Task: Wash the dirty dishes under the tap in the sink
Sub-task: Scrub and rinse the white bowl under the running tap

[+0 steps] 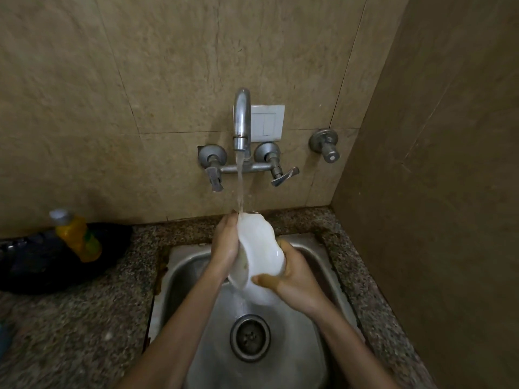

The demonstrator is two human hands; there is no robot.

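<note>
step: you rinse the white dish (259, 258) under the tap (242, 119) | hands: left hand (226, 242) and right hand (295, 273) both grip it | next: likely turn it, flush the inside

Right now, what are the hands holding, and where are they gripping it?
A white dish, tilted under the running tap. The left hand grips its upper left rim, the right hand its lower right edge.

The sink (193, 279) at lower centre looked like brushed steel, the counter (84, 318) speckled polished granite, the tap (242, 119) dull metal, the bowl (261, 256) glossy white.
</note>
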